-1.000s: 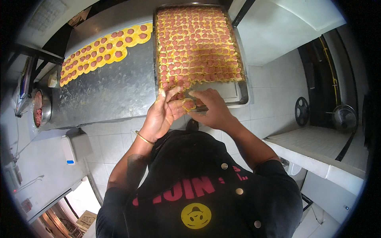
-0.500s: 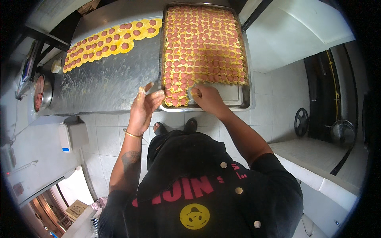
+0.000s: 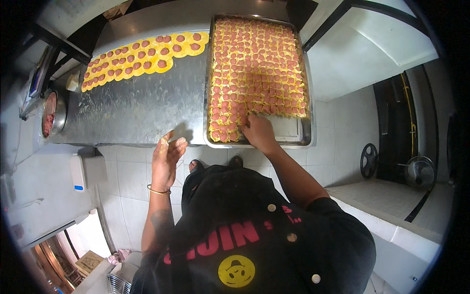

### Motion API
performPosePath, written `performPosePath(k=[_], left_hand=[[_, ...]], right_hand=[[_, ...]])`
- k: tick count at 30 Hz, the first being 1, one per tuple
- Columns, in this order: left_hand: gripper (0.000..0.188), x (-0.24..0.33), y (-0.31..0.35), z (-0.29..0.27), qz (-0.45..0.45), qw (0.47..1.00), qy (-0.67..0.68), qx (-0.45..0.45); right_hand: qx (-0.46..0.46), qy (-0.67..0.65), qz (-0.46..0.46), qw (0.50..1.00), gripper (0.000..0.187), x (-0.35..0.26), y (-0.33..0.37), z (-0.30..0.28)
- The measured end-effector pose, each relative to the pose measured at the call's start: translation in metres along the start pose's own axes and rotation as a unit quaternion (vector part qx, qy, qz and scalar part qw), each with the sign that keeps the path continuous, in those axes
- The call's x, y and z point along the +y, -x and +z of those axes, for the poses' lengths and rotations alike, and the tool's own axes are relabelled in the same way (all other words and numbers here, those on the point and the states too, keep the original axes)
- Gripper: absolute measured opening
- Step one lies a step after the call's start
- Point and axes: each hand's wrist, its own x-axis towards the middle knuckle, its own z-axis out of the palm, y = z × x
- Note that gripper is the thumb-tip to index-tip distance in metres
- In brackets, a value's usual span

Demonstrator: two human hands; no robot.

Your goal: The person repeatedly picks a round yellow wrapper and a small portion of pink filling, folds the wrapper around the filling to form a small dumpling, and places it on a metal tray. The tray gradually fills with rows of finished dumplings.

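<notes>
A deep metal tray [image 3: 211, 59] holds rows of small open-topped dumplings [image 3: 254, 59], yellow wrappers around pink meat filling. At the near end of these rows, my right hand [image 3: 259, 132] reaches down into the tray. Its fingers are pinched on a dumpling [image 3: 243, 119], which they partly cover, beside the dumplings at the tray's near left. My left hand [image 3: 166, 157] hovers at the table's front edge, left of the tray, palm turned inward. Its fingers are apart, pale residue on the tips, and nothing is in it. Yellow round wrappers [image 3: 128, 69] with balls of filling lie overlapping along the table's far side.
The steel table [image 3: 132, 108] is dusted with flour. A metal bowl of pink filling [image 3: 59, 113] stands at its left end. A white bin [image 3: 88, 171] is below on the left. A white panel [image 3: 362, 49] rises right of the tray.
My right hand has moved slightly right and pressed down with the dumpling against the row's end. My left hand has drawn back, away from the tray. The whole view has shifted a little.
</notes>
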Motion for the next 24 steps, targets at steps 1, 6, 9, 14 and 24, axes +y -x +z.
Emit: performPosePath(k=[1,6,9,14,24], left_hand=[[0.063,0.004,-0.001,-0.002,0.005,1.000,-0.001,0.001],[0.058,0.012,-0.020,-0.015,0.006,1.000,-0.001,-0.009],[0.050,0.017,-0.032,-0.031,0.004,1.000,0.014,-0.019],[0.048,0.030,-0.085,-0.076,-0.045,0.997,0.064,-0.025],[0.040,0.046,-0.193,-0.132,-0.087,0.982,0.156,-0.065]], right_hand=[[-0.002,0.013,0.004,1.000,0.032,-0.001,0.000,-0.002],[-0.004,0.037,0.019,0.999,0.037,0.002,0.000,0.003],[-0.025,0.005,0.015,1.000,0.036,0.001,0.011,-0.012],[0.050,-0.043,-0.041,0.997,0.029,-0.084,-0.020,-0.027],[0.037,0.234,-0.193,0.952,0.025,-0.204,-0.272,0.093]])
